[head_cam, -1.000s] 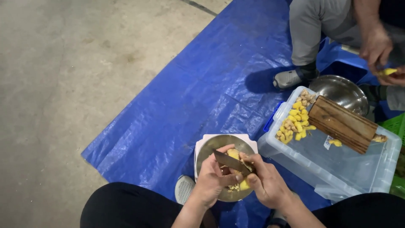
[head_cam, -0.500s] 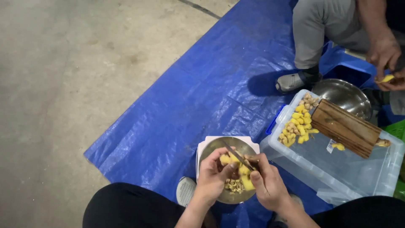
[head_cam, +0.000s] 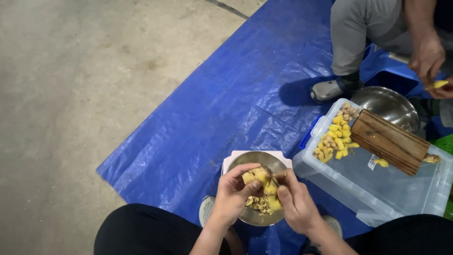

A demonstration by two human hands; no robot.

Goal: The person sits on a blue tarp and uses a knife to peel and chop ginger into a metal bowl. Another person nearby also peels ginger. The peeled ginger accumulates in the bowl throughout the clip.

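Note:
My left hand (head_cam: 233,194) grips a knobbly yellow piece of ginger root (head_cam: 260,178) over a steel bowl (head_cam: 257,158). Peelings and yellow scraps lie in the bowl under the root. My right hand (head_cam: 295,203) is closed on a small knife (head_cam: 279,176) whose blade is mostly hidden against the root. Both hands touch the root from either side, above my knees.
A clear plastic box (head_cam: 377,189) to the right carries peeled yellow pieces (head_cam: 335,140) and a wooden board (head_cam: 389,141). Behind it are a second steel bowl (head_cam: 387,105) and another person's hand (head_cam: 427,56). A blue tarp (head_cam: 226,104) covers the concrete floor (head_cam: 71,94).
The knife blade, plainly seen across the bowl earlier, is now tucked against the root. My hands have drawn closer together and turned the root.

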